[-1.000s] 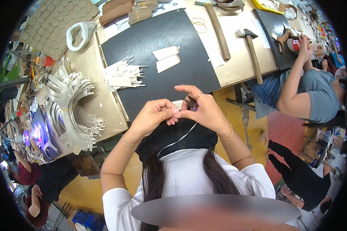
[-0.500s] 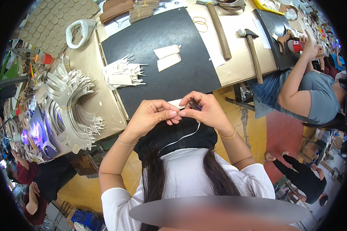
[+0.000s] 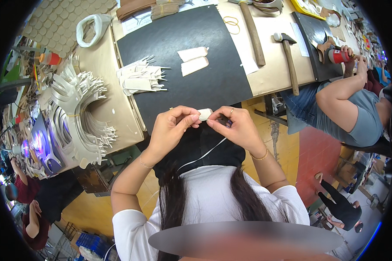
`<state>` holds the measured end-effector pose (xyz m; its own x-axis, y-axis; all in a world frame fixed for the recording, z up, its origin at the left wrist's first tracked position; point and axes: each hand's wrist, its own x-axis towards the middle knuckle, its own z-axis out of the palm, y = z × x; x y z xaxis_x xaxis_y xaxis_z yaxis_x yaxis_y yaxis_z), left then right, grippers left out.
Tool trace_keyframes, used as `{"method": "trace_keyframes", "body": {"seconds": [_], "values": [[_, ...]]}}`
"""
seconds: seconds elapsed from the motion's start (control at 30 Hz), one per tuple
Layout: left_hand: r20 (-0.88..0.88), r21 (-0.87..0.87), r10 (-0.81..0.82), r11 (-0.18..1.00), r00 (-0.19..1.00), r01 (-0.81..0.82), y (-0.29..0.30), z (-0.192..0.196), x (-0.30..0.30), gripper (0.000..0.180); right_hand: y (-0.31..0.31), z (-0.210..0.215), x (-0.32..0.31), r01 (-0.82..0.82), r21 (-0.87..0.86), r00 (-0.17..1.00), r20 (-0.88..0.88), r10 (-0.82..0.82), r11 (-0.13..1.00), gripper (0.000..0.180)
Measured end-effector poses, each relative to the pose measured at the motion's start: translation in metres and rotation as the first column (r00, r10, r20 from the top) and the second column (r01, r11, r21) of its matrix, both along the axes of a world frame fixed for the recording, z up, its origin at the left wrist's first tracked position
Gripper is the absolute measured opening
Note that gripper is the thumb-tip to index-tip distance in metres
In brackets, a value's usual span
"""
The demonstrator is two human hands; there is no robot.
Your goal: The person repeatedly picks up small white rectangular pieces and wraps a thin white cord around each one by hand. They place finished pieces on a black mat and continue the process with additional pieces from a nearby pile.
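My left hand (image 3: 173, 127) and my right hand (image 3: 235, 126) meet over my lap at the front edge of a black mat (image 3: 183, 65). Both pinch a small cream-coloured piece (image 3: 204, 114) between their fingertips. A thin white strand (image 3: 204, 154) runs from my right hand down across the black fabric (image 3: 200, 148) on my lap. Two more cream pieces (image 3: 193, 60) lie side by side in the middle of the mat. A loose heap of white cut strips (image 3: 139, 78) rests at the mat's left edge.
A hammer (image 3: 287, 56) and a long wooden stick (image 3: 252, 26) lie on the table to the right. A fanned stack of white strips (image 3: 80, 113) fills the left side. Another person in a grey top (image 3: 361, 108) sits at the right, holding a red object (image 3: 337, 55).
My hands have stayed together on the small piece and their fingers have shifted slightly around it. The person at the right has moved an arm across the table.
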<state>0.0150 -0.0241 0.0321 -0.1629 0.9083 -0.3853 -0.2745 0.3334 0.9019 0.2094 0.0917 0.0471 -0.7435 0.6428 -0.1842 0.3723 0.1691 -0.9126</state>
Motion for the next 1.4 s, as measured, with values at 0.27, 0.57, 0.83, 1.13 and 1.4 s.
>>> {"method": "trace_keyframes", "body": {"seconds": [0.27,0.57,0.83,1.13,1.4], "values": [[-0.879,0.31,0.127,0.884,0.46,0.349,-0.008,-0.014,0.02,0.032,0.014,-0.008,0.009,0.197,-0.187,0.98,0.044,-0.193,0.962,0.019],[-0.998,-0.028,-0.046,0.92,0.037,0.391,-0.024,-0.037,0.027,0.068,0.025,-0.011,0.01,0.25,-0.224,0.966,0.118,-0.228,0.942,0.016],[-0.999,0.022,0.007,0.94,0.045,0.34,-0.028,-0.039,0.028,0.072,0.03,-0.027,-0.003,0.152,-0.173,0.986,0.089,-0.138,0.973,0.023],[-0.997,-0.03,-0.051,0.947,0.057,0.32,-0.036,-0.046,0.026,0.078,0.031,-0.02,-0.023,0.092,-0.173,0.983,0.175,-0.061,0.981,0.023],[-0.996,-0.037,-0.058,0.952,0.06,0.303,-0.04,-0.048,0.026,0.075,0.032,-0.025,-0.033,0.038,-0.161,0.97,0.242,0.002,0.986,0.022]]}}
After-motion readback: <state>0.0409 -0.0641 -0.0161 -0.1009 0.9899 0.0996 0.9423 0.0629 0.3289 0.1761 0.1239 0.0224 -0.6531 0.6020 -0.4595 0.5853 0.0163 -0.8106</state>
